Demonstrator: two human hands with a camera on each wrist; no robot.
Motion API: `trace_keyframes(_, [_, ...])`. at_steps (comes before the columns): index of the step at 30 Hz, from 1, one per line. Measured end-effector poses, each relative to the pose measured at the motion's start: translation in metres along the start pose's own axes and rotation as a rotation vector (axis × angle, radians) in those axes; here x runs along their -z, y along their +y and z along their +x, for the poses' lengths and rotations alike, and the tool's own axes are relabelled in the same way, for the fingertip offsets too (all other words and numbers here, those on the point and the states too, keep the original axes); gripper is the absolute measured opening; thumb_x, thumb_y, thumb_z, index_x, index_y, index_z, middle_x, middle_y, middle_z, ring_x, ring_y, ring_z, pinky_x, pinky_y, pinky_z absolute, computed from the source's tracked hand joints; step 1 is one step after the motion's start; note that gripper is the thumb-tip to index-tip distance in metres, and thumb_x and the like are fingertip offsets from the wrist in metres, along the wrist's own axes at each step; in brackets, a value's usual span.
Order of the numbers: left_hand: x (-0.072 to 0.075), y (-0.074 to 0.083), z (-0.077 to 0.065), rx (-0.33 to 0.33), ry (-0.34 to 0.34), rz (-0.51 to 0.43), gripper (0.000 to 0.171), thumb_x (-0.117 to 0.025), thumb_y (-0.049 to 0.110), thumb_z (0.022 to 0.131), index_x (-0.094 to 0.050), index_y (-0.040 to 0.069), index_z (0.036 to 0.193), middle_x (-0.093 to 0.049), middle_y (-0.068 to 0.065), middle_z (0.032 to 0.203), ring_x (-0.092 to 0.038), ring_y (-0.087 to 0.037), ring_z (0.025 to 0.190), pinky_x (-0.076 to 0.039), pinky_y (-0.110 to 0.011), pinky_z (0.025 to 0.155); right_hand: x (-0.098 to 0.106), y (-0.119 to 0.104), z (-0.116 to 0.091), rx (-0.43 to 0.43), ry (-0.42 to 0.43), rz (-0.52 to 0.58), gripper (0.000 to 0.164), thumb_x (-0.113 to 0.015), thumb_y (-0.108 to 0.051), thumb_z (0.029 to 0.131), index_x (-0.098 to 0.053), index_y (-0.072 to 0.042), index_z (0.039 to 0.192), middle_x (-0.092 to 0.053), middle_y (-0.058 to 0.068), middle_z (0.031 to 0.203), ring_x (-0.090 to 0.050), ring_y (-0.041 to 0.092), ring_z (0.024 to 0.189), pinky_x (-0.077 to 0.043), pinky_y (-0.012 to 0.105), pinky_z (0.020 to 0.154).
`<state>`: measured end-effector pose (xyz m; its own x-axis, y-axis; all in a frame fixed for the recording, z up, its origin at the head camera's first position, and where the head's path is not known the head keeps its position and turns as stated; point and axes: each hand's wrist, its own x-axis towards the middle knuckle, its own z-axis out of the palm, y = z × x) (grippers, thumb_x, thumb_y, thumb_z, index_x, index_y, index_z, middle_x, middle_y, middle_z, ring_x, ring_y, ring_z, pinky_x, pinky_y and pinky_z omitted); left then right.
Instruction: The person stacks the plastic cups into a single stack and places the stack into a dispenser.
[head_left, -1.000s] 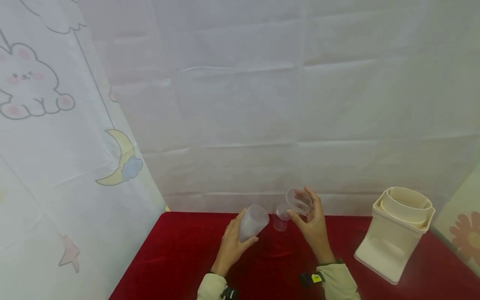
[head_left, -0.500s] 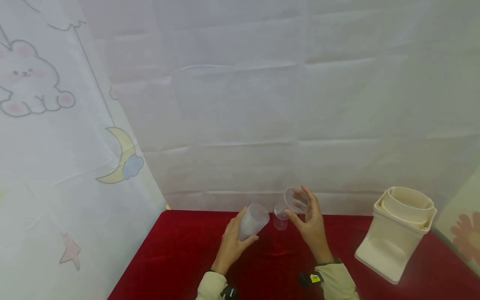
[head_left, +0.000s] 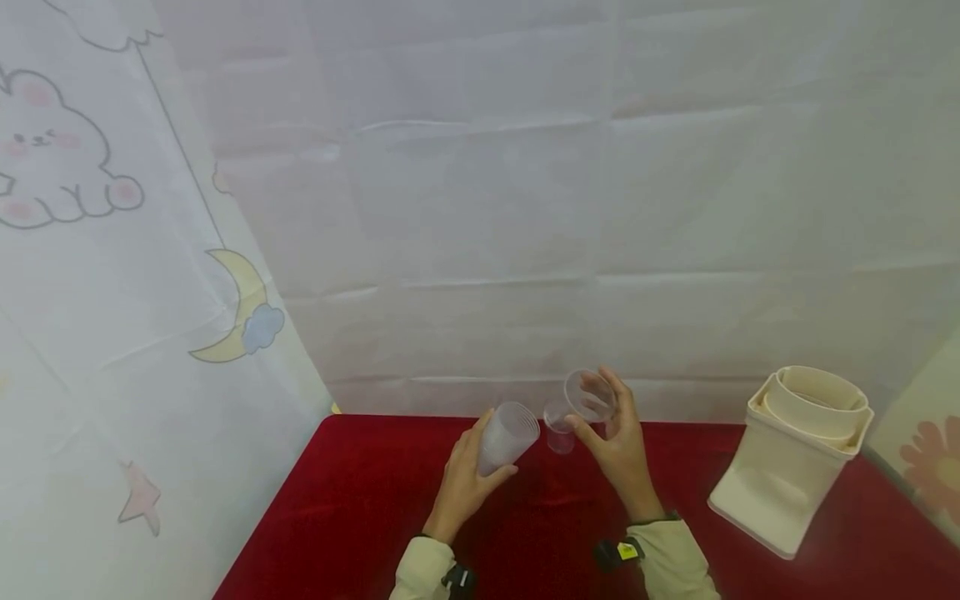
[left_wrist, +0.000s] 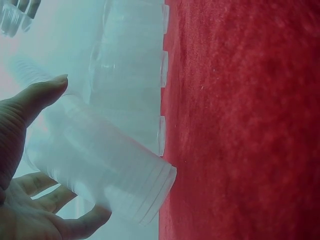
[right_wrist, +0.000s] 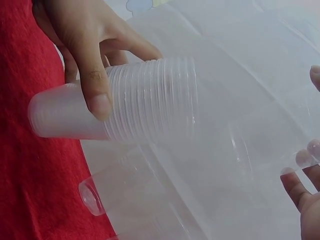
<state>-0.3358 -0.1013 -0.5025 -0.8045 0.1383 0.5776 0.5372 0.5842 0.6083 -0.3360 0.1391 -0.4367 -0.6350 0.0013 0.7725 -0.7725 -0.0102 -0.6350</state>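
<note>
My left hand [head_left: 461, 487] grips a tilted stack of nested clear plastic cups [head_left: 506, 437], its ribbed rims [right_wrist: 150, 100] facing up and to the right. Thumb and fingers wrap the stack from both sides in the left wrist view. To the right, my right hand [head_left: 618, 450] pinches a single clear plastic cup [head_left: 588, 396] between thumb and fingers, its mouth tipped toward the head camera. Between the hands another clear cup [head_left: 559, 437] stands on the red cloth. Several cup bases [left_wrist: 163, 135] line up along the cloth in the left wrist view.
A cream plastic container [head_left: 780, 483] with a round opening stands on the right of the red cloth [head_left: 352, 500]. Behind the table hangs a pale creased sheet [head_left: 465, 250]. A wall with cartoon prints [head_left: 240, 308] borders the left side.
My right hand has drifted slightly left with its cup, a little closer to the stack. The left hand keeps its grip almost in place. The head view has tilted slightly.
</note>
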Motion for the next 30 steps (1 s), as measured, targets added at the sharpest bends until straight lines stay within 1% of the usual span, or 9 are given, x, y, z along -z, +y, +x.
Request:
trace_keyframes(3, [0.001, 0.001, 0.001, 0.002, -0.002, 0.007, 0.087, -0.085, 0.031, 0.080, -0.038, 0.025, 0.154, -0.055, -0.011, 0.137, -0.056, -0.029, 0.111, -0.050, -0.050, 0.081, -0.001, 0.000, 0.000, 0.027, -0.016, 0.005, 0.088, -0.066, 0.027, 0.077, -0.028, 0.002, 0.152, -0.042, 0.036, 0.140, -0.045, 0.033, 0.130, -0.043, 0.029, 0.104])
trace_keyframes(7, [0.001, 0.001, 0.001, 0.013, -0.011, 0.014, 0.087, -0.084, 0.032, 0.081, -0.038, 0.025, 0.154, -0.055, -0.011, 0.138, -0.056, -0.029, 0.113, -0.050, -0.051, 0.083, -0.004, -0.002, 0.001, 0.055, -0.026, 0.028, 0.086, -0.066, 0.026, 0.077, -0.029, 0.004, 0.152, -0.043, 0.036, 0.138, -0.046, 0.031, 0.130, -0.043, 0.028, 0.104])
trace_keyframes(11, [0.001, 0.002, 0.001, 0.024, -0.020, 0.011, 0.087, -0.084, 0.032, 0.081, -0.038, 0.026, 0.154, -0.054, -0.011, 0.139, -0.055, -0.030, 0.114, -0.049, -0.052, 0.084, -0.006, -0.004, 0.001, 0.044, -0.023, 0.044, 0.086, -0.066, 0.027, 0.077, -0.029, 0.005, 0.151, -0.043, 0.036, 0.138, -0.046, 0.029, 0.130, -0.043, 0.028, 0.104])
trace_keyframes(18, [0.000, 0.001, 0.000, 0.030, -0.024, 0.009, 0.088, -0.084, 0.032, 0.081, -0.037, 0.027, 0.154, -0.055, -0.011, 0.137, -0.055, -0.029, 0.112, -0.049, -0.052, 0.082, -0.008, 0.000, -0.002, 0.023, -0.031, 0.033, 0.087, -0.066, 0.027, 0.077, -0.027, 0.005, 0.152, -0.041, 0.037, 0.139, -0.046, 0.029, 0.131, -0.042, 0.029, 0.105])
trace_keyframes(24, [0.000, 0.000, -0.001, 0.022, -0.022, 0.013, 0.088, -0.084, 0.032, 0.081, -0.037, 0.027, 0.154, -0.055, -0.010, 0.138, -0.055, -0.029, 0.113, -0.048, -0.052, 0.083, -0.014, 0.002, -0.004, 0.044, -0.054, 0.064, 0.086, -0.066, 0.026, 0.078, -0.026, 0.008, 0.151, -0.042, 0.033, 0.140, -0.046, 0.026, 0.132, -0.042, 0.029, 0.106])
trace_keyframes(30, [0.000, 0.000, -0.001, 0.019, -0.026, 0.014, 0.089, -0.084, 0.034, 0.081, -0.035, 0.027, 0.155, -0.054, -0.010, 0.138, -0.055, -0.029, 0.113, -0.048, -0.052, 0.084, -0.019, 0.003, -0.004, 0.060, -0.068, 0.076, 0.086, -0.066, 0.028, 0.077, -0.025, 0.010, 0.150, -0.041, 0.034, 0.140, -0.045, 0.026, 0.133, -0.041, 0.030, 0.106])
